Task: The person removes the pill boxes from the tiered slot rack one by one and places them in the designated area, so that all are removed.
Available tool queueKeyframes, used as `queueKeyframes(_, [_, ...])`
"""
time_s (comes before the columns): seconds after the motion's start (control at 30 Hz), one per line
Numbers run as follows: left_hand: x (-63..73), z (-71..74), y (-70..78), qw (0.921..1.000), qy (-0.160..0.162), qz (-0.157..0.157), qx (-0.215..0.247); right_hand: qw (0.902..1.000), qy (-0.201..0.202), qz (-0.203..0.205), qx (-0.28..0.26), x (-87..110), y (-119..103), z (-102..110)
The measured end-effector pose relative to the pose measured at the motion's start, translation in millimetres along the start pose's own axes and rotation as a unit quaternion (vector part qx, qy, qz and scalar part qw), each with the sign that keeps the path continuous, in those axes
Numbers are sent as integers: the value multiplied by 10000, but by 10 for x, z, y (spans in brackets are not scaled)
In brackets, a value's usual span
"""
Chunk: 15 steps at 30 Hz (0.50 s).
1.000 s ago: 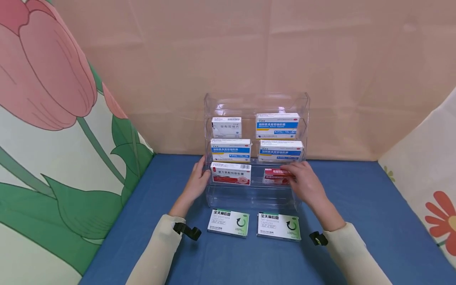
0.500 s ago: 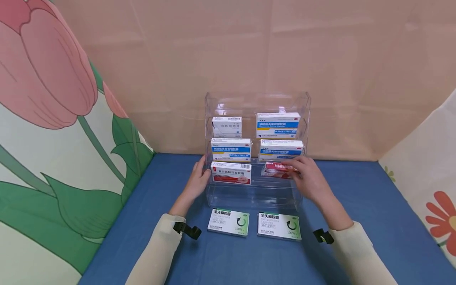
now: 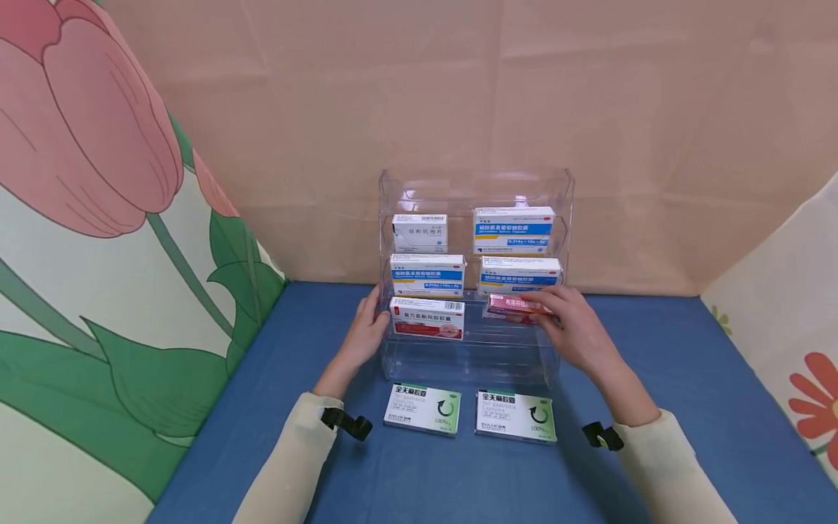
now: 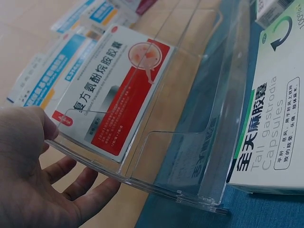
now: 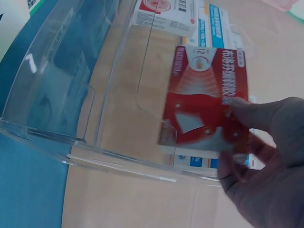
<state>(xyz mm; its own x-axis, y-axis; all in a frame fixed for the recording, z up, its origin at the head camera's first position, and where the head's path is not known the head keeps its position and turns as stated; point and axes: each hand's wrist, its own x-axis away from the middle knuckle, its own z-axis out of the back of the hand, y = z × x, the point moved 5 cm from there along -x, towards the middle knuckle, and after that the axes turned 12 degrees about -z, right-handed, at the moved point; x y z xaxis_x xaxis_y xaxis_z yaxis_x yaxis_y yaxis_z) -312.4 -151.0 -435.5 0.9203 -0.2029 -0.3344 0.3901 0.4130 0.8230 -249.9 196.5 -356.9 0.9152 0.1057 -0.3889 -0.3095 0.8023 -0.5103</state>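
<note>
One red box (image 3: 503, 308) is pinched in my right hand (image 3: 579, 331), with the thumb on its printed face and fingers behind. It is tilted, at the lower right part of the clear rack (image 3: 468, 365), just below a blue-and-white box (image 3: 519, 271). I cannot tell whether it touches the plastic. My left hand (image 3: 358, 335) holds the left side wall of this rack; the thumb is at the edge and the other fingers are spread along the outer side. To the left of the red box, in the same row, stands a red-and-white box (image 3: 428, 320). Above that one is another blue-and-white box (image 3: 428, 275). In the highest row of boxes I see a small white box (image 3: 420, 233) at left and a third blue-and-white box (image 3: 513, 231) at right. Before the rack, two green-and-white boxes (image 3: 422, 409) lie flat, side by side and apart, on the bench (image 3: 419, 480), which has blue cloth.
</note>
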Motion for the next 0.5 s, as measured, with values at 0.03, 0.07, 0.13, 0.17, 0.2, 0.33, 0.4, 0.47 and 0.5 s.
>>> queueKeyframes(0.03, [3,-3,-4,10000,-5,5,1,10000,40,27,-29,10,-6,12])
queueKeyframes(0.07, [5,-6,-7,10000,-4,-3,6,9999,92,53,-58,19,-10,26])
queueKeyframes(0.13, [5,-6,-3,10000,12,-38,-8,9997,213,90,-104,36,-14,53])
queueKeyframes(0.17, [4,-5,-2,10000,26,-56,-18,9995,266,96,-121,43,-14,67])
queueKeyframes(0.2, [3,-3,0,10000,39,-75,-25,9994,315,100,-142,49,-11,79])
queueKeyframes(0.33, [1,4,4,9999,48,-112,-58,9988,427,119,-223,72,-2,124])
queueKeyframes(0.4, [2,3,5,9999,34,-100,-45,9986,428,142,-261,88,-3,143])
queueKeyframes(0.47, [4,1,3,10000,19,-84,-37,9987,413,162,-264,107,-5,157])
queueKeyframes(0.5, [4,-1,1,10000,20,-81,-37,9987,405,164,-255,117,-6,163])
